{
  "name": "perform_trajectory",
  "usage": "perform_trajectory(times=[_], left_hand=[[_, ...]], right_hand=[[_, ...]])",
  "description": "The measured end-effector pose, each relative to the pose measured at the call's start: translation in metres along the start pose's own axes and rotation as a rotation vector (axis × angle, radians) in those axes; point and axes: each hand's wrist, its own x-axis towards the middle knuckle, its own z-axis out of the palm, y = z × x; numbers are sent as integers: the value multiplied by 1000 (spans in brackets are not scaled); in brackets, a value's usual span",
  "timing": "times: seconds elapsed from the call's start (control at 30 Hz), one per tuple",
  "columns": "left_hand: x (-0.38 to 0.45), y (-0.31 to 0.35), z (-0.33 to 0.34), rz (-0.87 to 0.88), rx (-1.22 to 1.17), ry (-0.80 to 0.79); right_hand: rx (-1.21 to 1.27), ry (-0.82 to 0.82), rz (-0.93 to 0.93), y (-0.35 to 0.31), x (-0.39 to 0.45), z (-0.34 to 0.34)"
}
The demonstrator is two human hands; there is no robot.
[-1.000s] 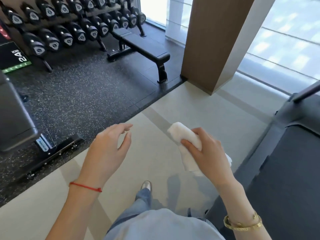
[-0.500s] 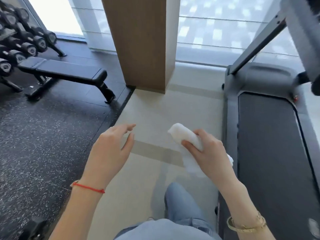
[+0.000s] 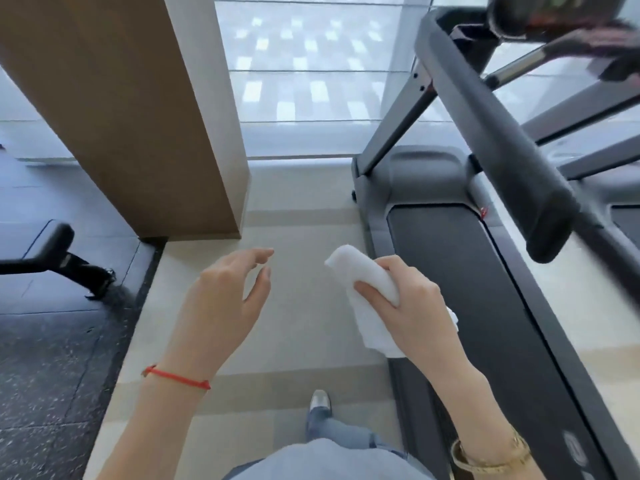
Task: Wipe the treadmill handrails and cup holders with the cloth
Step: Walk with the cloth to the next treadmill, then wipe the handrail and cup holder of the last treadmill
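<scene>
Both forearms are bare, with no sleeves in view. A thin red string bracelet (image 3: 176, 376) circles the wrist of the left hand (image 3: 221, 299). A gold metal bangle (image 3: 490, 457) sits on the wrist of the right hand (image 3: 415, 310), doubled with what looks like a second gold band. Lower down show a pale grey-blue top (image 3: 325, 460), blue denim jeans (image 3: 337, 429) and a light grey shoe (image 3: 320, 400).
</scene>
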Motion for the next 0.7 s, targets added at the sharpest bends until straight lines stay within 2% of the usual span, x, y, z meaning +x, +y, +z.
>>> perform_trajectory(times=[0.17,0.37,0.7], left_hand=[[113,31,40,146,-83,-42],[211,63,79,288,-130,-150],[353,138,158,672,-247,-307]], right_hand=[[-40,127,37,19,80,-27],[-119,300,103,42,140,-60],[-317,729,249,76,209,-121]])
